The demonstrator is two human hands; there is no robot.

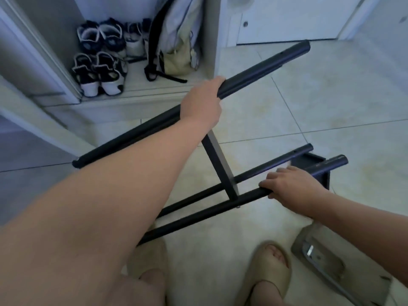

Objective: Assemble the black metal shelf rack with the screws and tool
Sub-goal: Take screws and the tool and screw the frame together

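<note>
The black metal rack frame lies tilted above the tiled floor. My left hand (pixel 202 100) grips its upper round tube (pixel 262 68), which runs from lower left to upper right. My right hand (pixel 291 187) grips a lower round tube (pixel 198 215) near its far end. A flat black crossbar (pixel 218 164) joins the upper tube to the lower ones. A third tube (pixel 271 163) runs parallel just behind the lower one. A black bracket piece (pixel 313 163) sits at the far end by my right hand.
A grey bag with a metal tool (pixel 318 255) lies on the floor at lower right. My feet in beige slippers (pixel 269 272) stand below the frame. Shoes (pixel 99 69) and a backpack (pixel 176 40) fill an open cabinet at upper left.
</note>
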